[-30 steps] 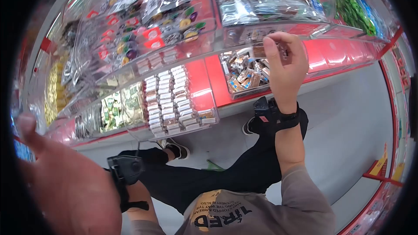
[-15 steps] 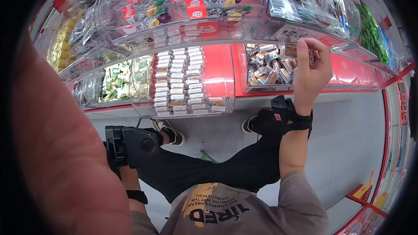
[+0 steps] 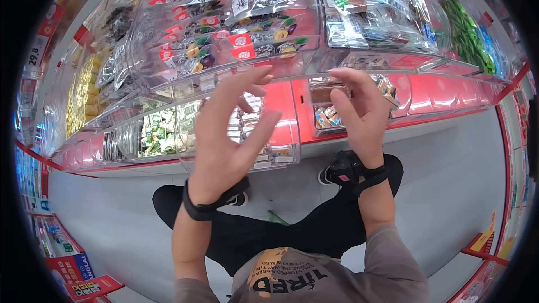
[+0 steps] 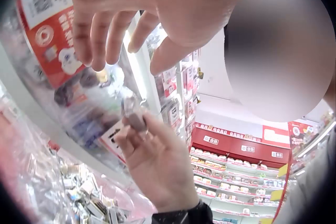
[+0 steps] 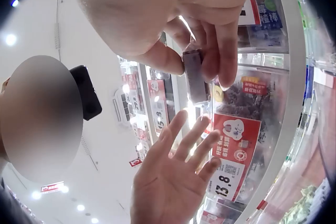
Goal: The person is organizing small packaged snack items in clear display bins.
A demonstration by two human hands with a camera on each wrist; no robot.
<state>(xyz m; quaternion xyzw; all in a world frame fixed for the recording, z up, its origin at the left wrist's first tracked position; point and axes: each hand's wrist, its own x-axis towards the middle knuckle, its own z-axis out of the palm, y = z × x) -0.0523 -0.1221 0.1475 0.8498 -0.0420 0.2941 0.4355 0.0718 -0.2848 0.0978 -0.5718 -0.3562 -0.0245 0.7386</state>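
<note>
My right hand [image 3: 365,115] pinches a small brown bar in a clear wrapper [image 3: 322,94] between thumb and fingers. In the right wrist view the bar [image 5: 195,77] hangs lengthwise from the fingertips, with a twist of wrapper at its upper end. My left hand [image 3: 224,140] is raised to the left of it, fingers spread and relaxed, with nothing in it. Its palm faces the bar, a gap apart. Below the right hand stands a clear bin with loose small wrapped bars [image 3: 329,119]. Behind the left hand, stacked white-wrapped bars [image 3: 278,155] fill another bin.
Above, clear bins carry bagged dried plums [image 3: 241,50] and silver snack packets [image 3: 365,17]. Their clear front edge [image 3: 224,81] juts out over the lower red shelf [image 3: 432,92]. Green-wrapped pieces [image 3: 154,134] lie at the left. Grey floor [image 3: 432,179] spreads beneath.
My left hand has come from close in front of the head camera at the lower left to before the shelf. The right hand, still holding the bar, has shifted left and turned inward.
</note>
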